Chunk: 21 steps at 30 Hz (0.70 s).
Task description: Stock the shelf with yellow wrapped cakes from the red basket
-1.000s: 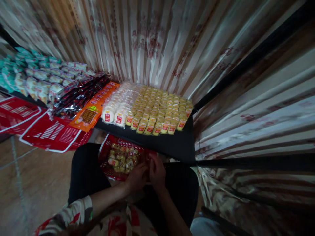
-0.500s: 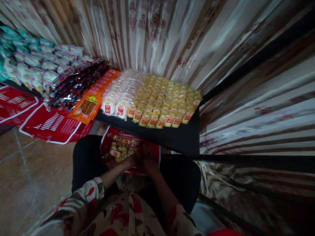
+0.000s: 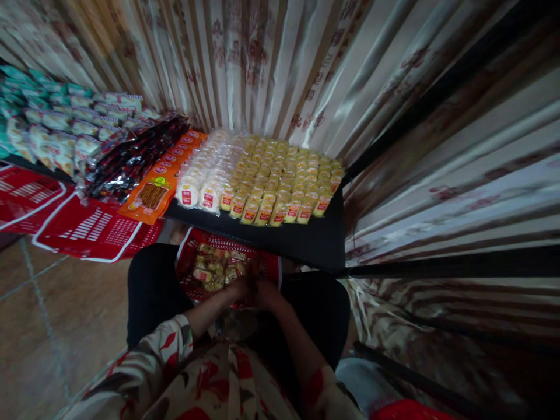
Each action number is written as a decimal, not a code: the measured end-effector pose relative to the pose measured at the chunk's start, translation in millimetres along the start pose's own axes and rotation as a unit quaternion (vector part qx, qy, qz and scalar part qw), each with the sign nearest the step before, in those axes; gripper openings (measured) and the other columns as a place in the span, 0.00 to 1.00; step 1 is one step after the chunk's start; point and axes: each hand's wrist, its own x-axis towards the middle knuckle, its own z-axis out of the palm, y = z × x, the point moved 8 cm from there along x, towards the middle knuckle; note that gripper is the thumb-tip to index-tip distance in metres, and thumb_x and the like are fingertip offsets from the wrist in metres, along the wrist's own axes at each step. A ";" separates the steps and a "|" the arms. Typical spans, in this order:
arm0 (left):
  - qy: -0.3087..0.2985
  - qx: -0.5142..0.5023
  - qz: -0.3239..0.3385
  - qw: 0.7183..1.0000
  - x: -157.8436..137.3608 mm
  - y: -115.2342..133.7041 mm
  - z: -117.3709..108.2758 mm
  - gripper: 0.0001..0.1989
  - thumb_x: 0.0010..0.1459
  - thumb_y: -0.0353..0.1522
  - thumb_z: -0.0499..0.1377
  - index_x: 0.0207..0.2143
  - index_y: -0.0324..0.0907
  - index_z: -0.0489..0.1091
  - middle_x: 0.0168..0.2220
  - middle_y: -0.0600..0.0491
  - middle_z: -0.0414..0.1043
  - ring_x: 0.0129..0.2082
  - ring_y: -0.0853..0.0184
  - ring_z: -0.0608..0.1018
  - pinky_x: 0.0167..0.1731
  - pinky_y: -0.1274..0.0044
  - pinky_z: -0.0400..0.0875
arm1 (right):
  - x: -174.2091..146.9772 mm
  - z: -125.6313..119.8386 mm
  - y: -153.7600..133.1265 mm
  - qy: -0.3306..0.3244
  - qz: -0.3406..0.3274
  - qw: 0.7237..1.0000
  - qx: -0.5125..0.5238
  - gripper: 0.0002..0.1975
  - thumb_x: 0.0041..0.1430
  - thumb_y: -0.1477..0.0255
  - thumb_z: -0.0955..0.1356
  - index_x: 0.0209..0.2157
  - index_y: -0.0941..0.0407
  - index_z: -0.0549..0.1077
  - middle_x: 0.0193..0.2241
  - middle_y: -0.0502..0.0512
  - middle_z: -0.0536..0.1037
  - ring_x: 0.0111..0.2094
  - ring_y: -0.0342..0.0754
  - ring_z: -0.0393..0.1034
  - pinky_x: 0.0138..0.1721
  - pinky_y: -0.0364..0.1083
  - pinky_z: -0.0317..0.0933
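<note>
A red plastic basket (image 3: pixel 271 265) sits between my knees, with several small yellow wrapped snack packs (image 3: pixel 214 268) in its left part. My left hand (image 3: pixel 240 288) and my right hand (image 3: pixel 265 294) come together over the basket's near right side. Deep shadow and blur hide the fingers of both, and whether anything is in them does not show. On the black shelf (image 3: pixel 319 245) just beyond, rows of yellow wrapped packs (image 3: pixel 275 186) with red labels stand beside rows of white ones (image 3: pixel 199 181).
Left along the shelf lie an orange snack bag (image 3: pixel 161 178), dark shiny packets (image 3: pixel 126 163), white packets (image 3: pixel 83 125) and green ones (image 3: pixel 26 87). Red baskets (image 3: pixel 100 227) stand below them on the tiled floor (image 3: pixel 83 309). A patterned curtain (image 3: pixel 258 64) hangs behind, crossed by black bars.
The view has shifted slightly, so the shelf goods appear a little further left. Both hands stay together at the basket, and more of the packs inside shows beside them.
</note>
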 end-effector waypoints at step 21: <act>0.001 -0.209 0.025 0.978 -51.9 105.2 -36.9 0.11 0.49 0.28 0.61 0.37 0.38 0.67 0.27 0.57 0.67 0.27 0.75 0.70 0.26 0.83 0.66 | -62.7 -96.3 7.4 0.195 -0.047 0.827 0.526 0.20 0.46 0.56 0.67 0.34 0.56 0.72 0.31 0.53 0.78 0.32 0.49 0.73 0.31 0.46 0.67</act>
